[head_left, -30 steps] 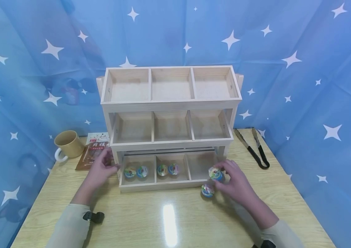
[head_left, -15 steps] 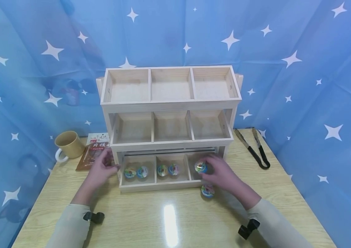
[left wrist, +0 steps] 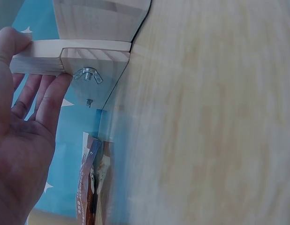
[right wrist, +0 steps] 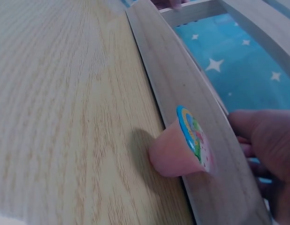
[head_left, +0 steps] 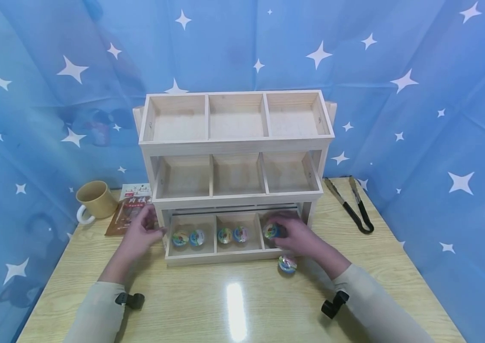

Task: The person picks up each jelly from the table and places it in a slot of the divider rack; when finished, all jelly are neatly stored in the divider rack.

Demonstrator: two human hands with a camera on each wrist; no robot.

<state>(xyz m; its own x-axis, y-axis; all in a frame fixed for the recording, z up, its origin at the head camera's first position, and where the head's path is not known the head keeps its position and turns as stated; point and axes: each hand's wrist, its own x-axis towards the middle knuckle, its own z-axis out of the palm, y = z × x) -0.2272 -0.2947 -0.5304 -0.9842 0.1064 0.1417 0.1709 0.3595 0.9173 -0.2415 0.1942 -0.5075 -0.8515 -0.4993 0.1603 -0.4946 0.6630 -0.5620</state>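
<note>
My right hand (head_left: 300, 237) is inside the right compartment of the bottom tier of a pale wooden three-tier rack (head_left: 235, 146), holding a jelly cup (head_left: 270, 231) between thumb and fingers. That cup is hidden in the right wrist view. A pink jelly cup (right wrist: 171, 152) stands upright on the table by the rack's front board. Two jelly cups (head_left: 188, 237) sit in the bottom left compartment, and two more jelly cups (head_left: 232, 235) in the bottom middle one. At the rack's left side, my left hand (left wrist: 23, 145) grips a wooden side piece (left wrist: 39, 56) between thumb and fingers.
A tan mug (head_left: 96, 200) with a white handle stands at the back left, beside brown and white packets (head_left: 128, 214). Black-handled tongs (head_left: 355, 209) lie right of the rack. A blue star-patterned curtain (head_left: 242, 43) closes off the back and sides.
My right hand has carried the jelly cup left, from over the bottom tier's right end into the right compartment, near its divider. The left hand has kept its grip on the rack.
</note>
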